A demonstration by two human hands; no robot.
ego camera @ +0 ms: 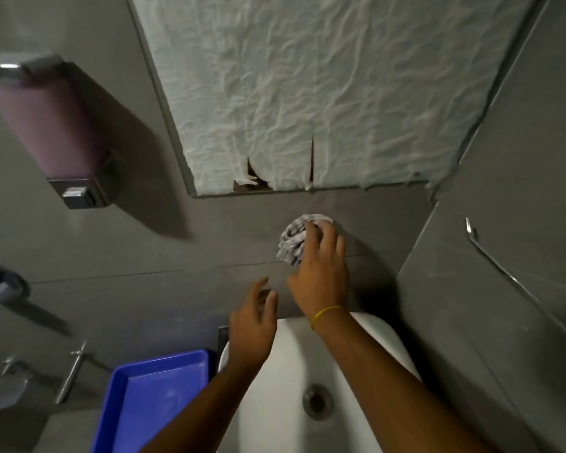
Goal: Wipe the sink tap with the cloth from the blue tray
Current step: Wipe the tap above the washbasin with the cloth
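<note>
Right hand (321,273): fingers closed around a bunched white-and-grey patterned cloth (293,238), pressing it against the grey tiled wall (177,256) above the sink; yellow band at the wrist
Left hand (252,325): open, fingers loosely spread, holding nothing; hovering over the sink's rear edge
Tap: hidden under the cloth; cannot be made out
White sink (275,371): below both forearms; drain (317,400) visible
Blue tray (151,400): left of the sink
Soap dispenser (51,132): on the wall, upper left
Mirror (324,93): covered with crumpled paper
</note>
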